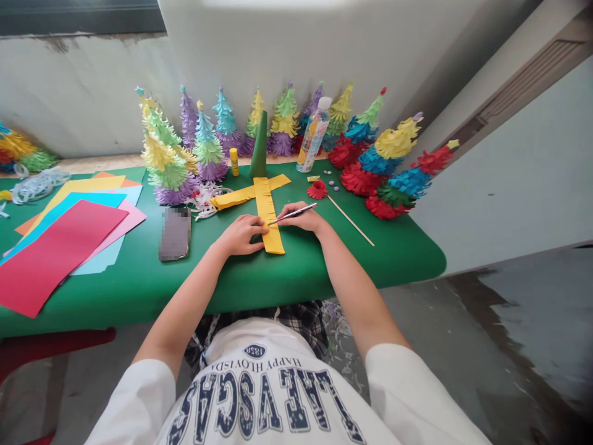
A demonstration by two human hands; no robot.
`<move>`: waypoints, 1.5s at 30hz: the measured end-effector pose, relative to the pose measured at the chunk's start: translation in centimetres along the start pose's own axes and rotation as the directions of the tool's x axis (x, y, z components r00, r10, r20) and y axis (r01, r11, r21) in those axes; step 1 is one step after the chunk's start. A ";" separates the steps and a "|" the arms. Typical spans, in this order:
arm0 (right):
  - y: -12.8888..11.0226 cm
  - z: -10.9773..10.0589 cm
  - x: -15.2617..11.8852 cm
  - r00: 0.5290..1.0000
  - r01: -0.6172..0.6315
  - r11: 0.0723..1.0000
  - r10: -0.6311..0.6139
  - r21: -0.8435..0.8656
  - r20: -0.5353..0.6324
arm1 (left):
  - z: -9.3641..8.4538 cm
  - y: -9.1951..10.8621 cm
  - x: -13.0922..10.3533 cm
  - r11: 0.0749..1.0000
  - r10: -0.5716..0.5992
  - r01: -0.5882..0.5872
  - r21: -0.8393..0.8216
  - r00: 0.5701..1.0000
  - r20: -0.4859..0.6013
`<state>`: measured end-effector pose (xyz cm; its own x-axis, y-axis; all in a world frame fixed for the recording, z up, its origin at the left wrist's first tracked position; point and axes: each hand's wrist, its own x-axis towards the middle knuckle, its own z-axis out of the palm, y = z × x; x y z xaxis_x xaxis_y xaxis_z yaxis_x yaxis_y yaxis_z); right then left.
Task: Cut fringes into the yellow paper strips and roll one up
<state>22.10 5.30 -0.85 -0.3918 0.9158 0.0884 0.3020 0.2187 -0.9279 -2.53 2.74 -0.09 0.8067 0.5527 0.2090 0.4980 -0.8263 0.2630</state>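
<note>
A yellow paper strip point(265, 201) with cuts along its edge lies upright in view on the green table, over another yellow fringed strip point(236, 197) that runs crosswise. My left hand point(241, 235) presses the near strip's left edge, fingers spread. In my right hand point(303, 220) is a slim silver pen-like tool point(296, 213), its tip on the strip. Beyond the strips stands a dark green paper cone point(260, 148), with a yellow glue stick point(234, 162) to its left.
Fringed paper trees point(208, 148) line the wall, and a bottle point(314, 136) stands among them. Coloured sheets point(60, 253) and a phone point(175, 233) lie left. A thin stick point(351, 220) and red paper ring point(317, 190) lie right.
</note>
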 end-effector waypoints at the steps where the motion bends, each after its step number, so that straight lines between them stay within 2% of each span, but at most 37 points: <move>1: 0.0 0.0 0.0 1.000 -0.002 1.000 0.002 0.000 0.003 | 0.0 0.0 0.0 1.000 -0.006 0.006 0.001 1.000 0.006; 10: -0.4 -1.0 -0.7 1.000 -0.021 1.000 0.020 -0.020 -0.010 | -0.1 0.3 0.1 0.999 -0.039 0.039 0.006 0.999 0.026; 24: -0.2 -2.2 -1.3 0.999 -0.034 0.999 0.034 0.017 -0.031 | -0.1 0.3 0.1 1.000 -0.030 0.030 -0.007 0.999 0.017; 31: -0.3 -1.5 -1.5 0.992 -0.041 0.999 0.043 0.022 -0.122 | 0.0 0.2 0.0 1.000 -0.012 0.012 -0.014 1.000 0.006; 45: -0.4 -0.9 -1.3 0.996 -0.037 0.999 0.035 -0.021 -0.087 | 0.2 0.1 -0.1 1.000 0.002 -0.002 0.006 1.000 0.010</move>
<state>23.26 4.34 -0.29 -0.3040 0.9487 0.0869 0.3345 0.1917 -0.9227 -2.46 2.61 -0.29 0.8108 0.5501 0.1999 0.4985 -0.8280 0.2567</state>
